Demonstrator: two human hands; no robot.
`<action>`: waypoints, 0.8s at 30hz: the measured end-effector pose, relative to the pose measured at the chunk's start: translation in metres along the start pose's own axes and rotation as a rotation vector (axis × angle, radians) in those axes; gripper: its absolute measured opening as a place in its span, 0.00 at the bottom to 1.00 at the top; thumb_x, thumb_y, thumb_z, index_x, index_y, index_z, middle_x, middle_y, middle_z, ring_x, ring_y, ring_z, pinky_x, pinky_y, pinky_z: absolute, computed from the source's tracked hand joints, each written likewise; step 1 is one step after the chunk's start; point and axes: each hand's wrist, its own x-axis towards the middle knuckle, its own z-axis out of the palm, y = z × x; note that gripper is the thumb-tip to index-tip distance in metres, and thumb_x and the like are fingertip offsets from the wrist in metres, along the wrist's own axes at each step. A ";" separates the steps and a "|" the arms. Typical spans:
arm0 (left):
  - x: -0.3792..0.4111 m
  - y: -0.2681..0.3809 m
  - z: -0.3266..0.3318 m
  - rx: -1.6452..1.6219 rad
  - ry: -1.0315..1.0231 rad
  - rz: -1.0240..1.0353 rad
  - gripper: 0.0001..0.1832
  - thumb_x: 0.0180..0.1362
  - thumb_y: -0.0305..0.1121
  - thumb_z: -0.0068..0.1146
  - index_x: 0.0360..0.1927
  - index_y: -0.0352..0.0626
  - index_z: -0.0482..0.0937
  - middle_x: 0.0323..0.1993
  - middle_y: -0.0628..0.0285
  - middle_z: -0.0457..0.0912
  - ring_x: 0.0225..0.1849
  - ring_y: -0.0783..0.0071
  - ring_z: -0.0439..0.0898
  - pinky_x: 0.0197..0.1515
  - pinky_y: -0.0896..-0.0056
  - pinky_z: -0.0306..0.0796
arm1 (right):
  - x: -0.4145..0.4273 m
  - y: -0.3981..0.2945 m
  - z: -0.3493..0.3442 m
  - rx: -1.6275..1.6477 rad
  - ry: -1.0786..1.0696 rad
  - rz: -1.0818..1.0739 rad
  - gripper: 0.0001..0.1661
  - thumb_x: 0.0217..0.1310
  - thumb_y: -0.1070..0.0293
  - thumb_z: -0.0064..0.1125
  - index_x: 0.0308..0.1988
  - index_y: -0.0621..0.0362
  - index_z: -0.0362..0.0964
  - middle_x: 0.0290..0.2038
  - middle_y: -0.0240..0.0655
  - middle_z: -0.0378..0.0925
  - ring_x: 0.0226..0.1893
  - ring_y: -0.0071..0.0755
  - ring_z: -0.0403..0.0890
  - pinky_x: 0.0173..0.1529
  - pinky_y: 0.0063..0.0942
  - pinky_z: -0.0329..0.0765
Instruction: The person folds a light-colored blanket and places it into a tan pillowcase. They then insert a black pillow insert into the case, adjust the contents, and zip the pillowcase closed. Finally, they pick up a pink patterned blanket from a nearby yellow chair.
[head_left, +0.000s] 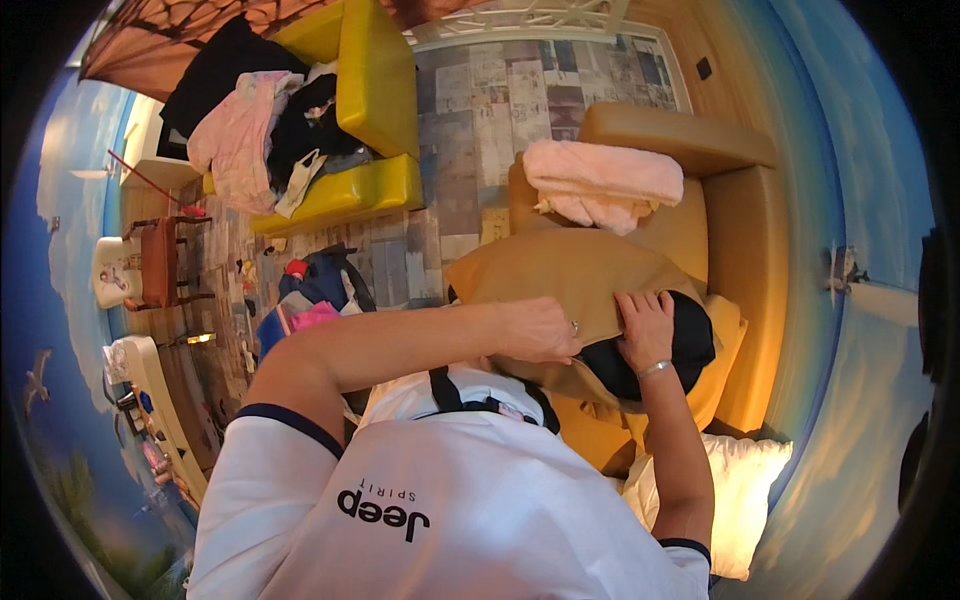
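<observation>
A tan cushion cover lies across the sofa seat just before me, partly around a black cushion. The black cushion shows through the cover's open side at the right. With bent fingers, my left hand grips the cover near the lower end of that opening; a ring is on one finger. My right hand, with a bracelet at the wrist, lies over the black cushion. Its fingertips curl at the upper edge of the cover's opening. The undersides of both hands are hidden.
A tan sofa carries a folded pink plush blanket. A white pillow lies at lower right. Clothes pile up on a yellow armchair, and more clothes lie left of me. A brown chair stands beyond.
</observation>
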 end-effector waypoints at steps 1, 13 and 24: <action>-0.007 -0.001 -0.022 0.022 0.013 0.036 0.16 0.63 0.44 0.58 0.29 0.43 0.75 0.21 0.54 0.79 0.28 0.51 0.83 0.31 0.52 0.75 | 0.008 -0.005 -0.004 -0.021 0.070 -0.044 0.32 0.39 0.77 0.67 0.51 0.53 0.75 0.44 0.38 0.81 0.48 0.43 0.78 0.62 0.47 0.66; -0.171 -0.026 -0.289 0.792 0.191 -0.052 0.09 0.58 0.42 0.59 0.30 0.52 0.73 0.27 0.71 0.77 0.39 0.72 0.80 0.47 0.68 0.71 | 0.190 -0.163 -0.190 -0.163 0.048 -0.229 0.12 0.48 0.68 0.70 0.33 0.56 0.74 0.28 0.43 0.81 0.34 0.48 0.82 0.49 0.40 0.69; -0.342 -0.139 -0.451 1.089 0.619 -0.271 0.15 0.56 0.42 0.65 0.41 0.46 0.79 0.49 0.62 0.77 0.57 0.57 0.75 0.66 0.51 0.66 | 0.435 -0.292 -0.224 -0.057 0.396 -0.318 0.11 0.58 0.65 0.66 0.30 0.59 0.75 0.25 0.49 0.78 0.29 0.57 0.80 0.38 0.47 0.74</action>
